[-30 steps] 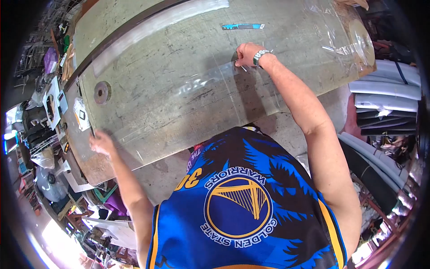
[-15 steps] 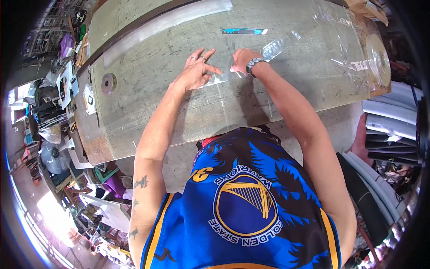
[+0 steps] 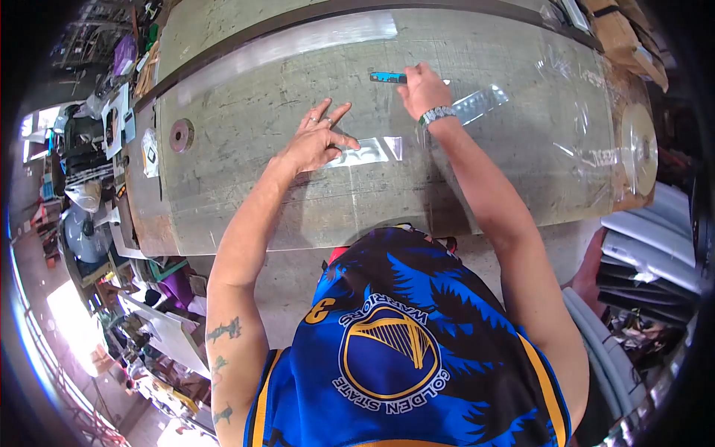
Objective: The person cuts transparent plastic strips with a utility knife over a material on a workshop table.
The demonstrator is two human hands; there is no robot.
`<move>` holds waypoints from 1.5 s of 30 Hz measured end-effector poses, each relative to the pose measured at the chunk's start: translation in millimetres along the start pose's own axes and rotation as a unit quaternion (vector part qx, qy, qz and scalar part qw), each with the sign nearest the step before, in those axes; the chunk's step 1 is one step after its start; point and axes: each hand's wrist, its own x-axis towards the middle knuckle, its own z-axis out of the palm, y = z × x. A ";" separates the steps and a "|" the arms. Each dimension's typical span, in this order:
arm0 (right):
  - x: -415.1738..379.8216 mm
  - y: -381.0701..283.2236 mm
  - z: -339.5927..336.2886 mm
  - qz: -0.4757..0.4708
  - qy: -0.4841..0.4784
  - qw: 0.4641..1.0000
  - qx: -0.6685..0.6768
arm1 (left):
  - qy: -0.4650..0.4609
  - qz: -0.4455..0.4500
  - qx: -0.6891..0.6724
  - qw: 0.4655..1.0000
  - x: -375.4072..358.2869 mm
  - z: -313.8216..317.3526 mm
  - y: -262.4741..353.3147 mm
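Note:
My left hand [image 3: 322, 141] rests with fingers spread on a shiny clear strip [image 3: 381, 150] that lies flat on the worn grey-green table [image 3: 253, 194]. Farther up and to the right, my right hand [image 3: 426, 93] has its fingers closed around the right part of a blue and black cutter [image 3: 387, 77]. The cutter's left part shows beyond the fingers. A second shiny clear strip [image 3: 480, 104] lies at an angle just right of my right wrist.
A tape roll [image 3: 181, 135] sits at the table's left, and a larger roll [image 3: 639, 145] at its right edge. A dark bar [image 3: 298, 30] crosses the far side. Cardboard [image 3: 625, 41] is at the far right corner; clear film lies near the right end.
My right hand has moved from beside the nearer strip up to the cutter and closed on it. My left hand remains on the strip, whose right end is now exposed. The view has shifted slightly.

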 end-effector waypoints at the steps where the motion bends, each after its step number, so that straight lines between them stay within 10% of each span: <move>1: 9.1 6.8 1.8 0.001 -0.008 1.000 -0.009 | -0.001 -0.002 -0.002 1.000 0.1 -0.7 -0.1; 9: 38.5 11.3 -18.3 -0.007 -0.115 0.993 0.021 | -0.008 -0.009 -0.007 1.000 -1.4 -2.4 -2.0; 18: -110.5 -28.2 -84.7 0.027 -0.039 0.876 0.480 | -0.018 0.034 -0.008 0.999 4.6 4.2 -19.5; 23: -196.1 -63.6 -20.7 0.151 -0.026 0.864 0.480 | -0.029 0.047 -0.006 0.998 5.5 -1.5 -22.1; 26: -218.7 -58.1 14.3 0.072 0.056 0.948 0.305 | -0.021 0.058 -0.006 0.998 4.7 2.9 -26.6; 30: -220.4 -92.9 -1.1 0.171 -0.047 0.919 0.352 | -0.017 0.067 -0.007 0.998 5.6 4.3 -29.4; 45: -154.2 -123.3 67.2 0.025 0.098 0.945 0.311 | -0.015 0.064 0.007 0.998 9.3 6.7 -30.9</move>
